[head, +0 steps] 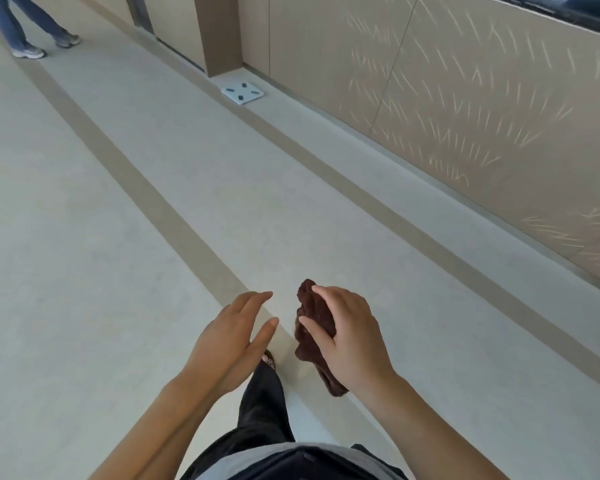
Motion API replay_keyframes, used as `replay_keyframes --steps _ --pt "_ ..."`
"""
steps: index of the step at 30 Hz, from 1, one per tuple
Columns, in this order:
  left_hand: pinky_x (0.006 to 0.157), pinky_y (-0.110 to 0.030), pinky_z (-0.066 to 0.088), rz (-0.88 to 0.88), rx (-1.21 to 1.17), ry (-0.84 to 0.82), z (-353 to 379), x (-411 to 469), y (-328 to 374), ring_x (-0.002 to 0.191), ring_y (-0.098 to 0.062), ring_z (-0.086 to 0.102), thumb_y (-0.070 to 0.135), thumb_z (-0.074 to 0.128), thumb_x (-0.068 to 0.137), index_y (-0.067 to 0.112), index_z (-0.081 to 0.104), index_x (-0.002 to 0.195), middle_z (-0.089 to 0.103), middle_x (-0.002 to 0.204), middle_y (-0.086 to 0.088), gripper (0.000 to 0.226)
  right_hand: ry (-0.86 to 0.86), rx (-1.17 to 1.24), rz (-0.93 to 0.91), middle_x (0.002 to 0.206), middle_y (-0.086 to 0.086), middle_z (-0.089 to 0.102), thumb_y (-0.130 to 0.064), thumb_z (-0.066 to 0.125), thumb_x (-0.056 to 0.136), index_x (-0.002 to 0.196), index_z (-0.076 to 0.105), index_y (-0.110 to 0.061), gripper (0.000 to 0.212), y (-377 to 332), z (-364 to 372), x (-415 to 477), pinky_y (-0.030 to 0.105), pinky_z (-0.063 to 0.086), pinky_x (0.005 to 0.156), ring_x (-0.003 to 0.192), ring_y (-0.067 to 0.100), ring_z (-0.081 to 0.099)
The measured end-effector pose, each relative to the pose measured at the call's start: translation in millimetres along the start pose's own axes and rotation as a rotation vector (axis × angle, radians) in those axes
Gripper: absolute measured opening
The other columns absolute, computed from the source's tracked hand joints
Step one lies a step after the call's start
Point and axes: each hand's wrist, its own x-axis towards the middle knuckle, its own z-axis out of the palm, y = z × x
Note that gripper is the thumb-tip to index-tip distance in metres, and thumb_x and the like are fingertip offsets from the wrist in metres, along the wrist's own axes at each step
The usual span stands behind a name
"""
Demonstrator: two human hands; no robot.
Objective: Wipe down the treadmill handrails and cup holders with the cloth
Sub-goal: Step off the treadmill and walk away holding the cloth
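Note:
A dark brown cloth (312, 327) hangs bunched in my right hand (350, 337), which grips it from the right with fingers curled over it. My left hand (232, 337) is held flat beside it, a short gap to the left, fingers straight and together, holding nothing. Both hands are out in front of my body over a pale floor. No treadmill, handrail or cup holder is in view.
A pale floor with tan stripes (160, 202) runs ahead. A beige panelled wall (465, 109) lines the right side. A white bathroom scale (242, 92) lies on the floor by the wall. Another person's legs (32, 29) stand at far top left. My own leg (262, 400) is below my hands.

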Motion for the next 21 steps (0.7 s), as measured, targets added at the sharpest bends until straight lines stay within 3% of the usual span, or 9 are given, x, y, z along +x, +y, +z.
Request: replay_keyframes --steps 4,8,13,21 --pt "0.092 -0.03 0.043 0.041 0.013 -0.008 -44.9 111.2 -19.7 0.116 -0.013 0.05 0.048 0.033 0.093 0.031 0.033 0.137 0.04 0.141 0.01 0.047 -0.001 -0.035 -0.003 0.125 -0.005 0.056 -0.046 0.053 0.089 0.127 0.048 -0.024 0.045 -1.4 2.3 117.1 0.041 0.046 0.087 0.116 0.021 0.045" --pt "0.097 -0.034 0.042 0.071 0.028 -0.007 -80.4 203.6 -25.8 0.123 -0.014 0.045 0.047 0.033 0.093 0.032 0.032 0.137 0.04 0.142 0.009 0.047 0.003 -0.003 0.0 0.127 -0.005 0.055 -0.046 0.053 0.089 0.13 0.046 -0.027 0.046 1.8 -0.6 211.6 0.042 0.046 0.09 0.118 0.02 0.044" --pt "0.096 -0.03 0.043 0.089 0.035 -0.042 -107.2 306.8 -39.5 0.114 -0.014 0.052 0.05 0.032 0.093 0.034 0.03 0.138 0.039 0.144 0.011 0.048 0.06 0.037 0.091 0.127 -0.004 0.056 -0.047 0.052 0.088 0.129 0.047 -0.027 0.046 20.0 1.4 315.0 0.037 0.045 0.094 0.118 0.019 0.045" --pt "0.097 -0.031 0.042 0.179 0.094 -0.083 -131.6 523.8 -55.8 0.123 -0.013 0.045 0.049 0.031 0.093 0.031 0.031 0.138 0.04 0.143 0.009 0.048 0.159 0.143 0.236 0.122 -0.004 0.059 -0.05 0.052 0.085 0.125 0.051 -0.025 0.048 83.4 3.0 520.0 0.028 0.04 0.093 0.114 0.019 0.049"
